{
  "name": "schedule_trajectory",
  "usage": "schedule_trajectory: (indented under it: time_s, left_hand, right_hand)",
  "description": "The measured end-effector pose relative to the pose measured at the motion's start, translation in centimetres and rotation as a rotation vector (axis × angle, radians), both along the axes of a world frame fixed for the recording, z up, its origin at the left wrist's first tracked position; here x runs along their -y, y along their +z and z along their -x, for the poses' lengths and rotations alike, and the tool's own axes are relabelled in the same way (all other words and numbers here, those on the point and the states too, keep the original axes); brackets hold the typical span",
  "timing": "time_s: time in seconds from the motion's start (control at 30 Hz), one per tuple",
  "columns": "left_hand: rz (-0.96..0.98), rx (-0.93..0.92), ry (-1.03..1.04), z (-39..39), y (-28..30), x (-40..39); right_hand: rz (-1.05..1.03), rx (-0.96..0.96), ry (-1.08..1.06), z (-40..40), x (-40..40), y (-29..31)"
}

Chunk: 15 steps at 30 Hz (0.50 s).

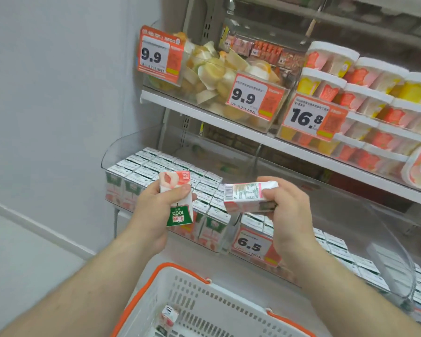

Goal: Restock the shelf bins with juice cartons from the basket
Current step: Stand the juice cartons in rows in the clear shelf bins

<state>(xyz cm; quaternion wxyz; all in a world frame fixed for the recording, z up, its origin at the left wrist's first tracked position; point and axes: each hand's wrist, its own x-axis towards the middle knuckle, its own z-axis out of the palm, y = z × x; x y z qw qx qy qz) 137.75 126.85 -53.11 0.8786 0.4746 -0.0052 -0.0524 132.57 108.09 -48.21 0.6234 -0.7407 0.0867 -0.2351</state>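
The job looks mostly done, with a little still to go. The left hand (161,203) has its fingers (180,192) curled round a small white, pink and green paper juice carton (178,198), held upside down, so the green part with "100%" points at the floor. The right hand (284,207) has its fingers wrapped round a second small pink and white juice carton (249,195), held on its side with the label facing up. Both cartons are up in the air, just in front of the clear plastic shelf bin (122,152) on the low shelf. That bin already holds many rows of the same cartons, packed close together, and it looks nearly full. A second bin of cartons (350,261) sits to the right of it, behind an orange and white price tag reading 6.5 (252,243). Down below is the white plastic basket with orange handles (204,295). At least one little carton (168,317) still lies in the basket; the rest of its floor is out of view, so I cannot tell if there are more. My guess is that the two held cartons go into a bin next, and then the one in the basket.
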Motion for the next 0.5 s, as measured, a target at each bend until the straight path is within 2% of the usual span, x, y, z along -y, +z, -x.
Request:
schedule_trajectory:
  time_s: [0.07, 0.2, 0.33, 0.4, 0.5]
  left_hand:
    - [0.023, -0.015, -0.002, -0.6, -0.1, 0.1]
    - [0.074, -0.048, -0.008, -1.7, -0.4, 0.6]
    - [0.081, -0.068, -0.008, -2.3, -0.7, 1.5]
    - [0.088, -0.092, -0.007, -2.6, -1.0, 1.9]
    - [0.127, -0.135, -0.010, -3.0, -1.4, 2.2]
  right_hand:
    - [0.180, -0.019, -0.091, -3.1, 0.1, 1.4]
    - [0.680, -0.074, -0.212, -8.6, 0.4, 3.2]
    - [1.130, -0.281, -0.212, -12.6, -0.5, 3.4]
    - [1.208, -0.370, -0.214, -14.1, -1.1, 3.0]
    - [1.209, -0.491, -0.197, -15.9, -1.8, 2.3]
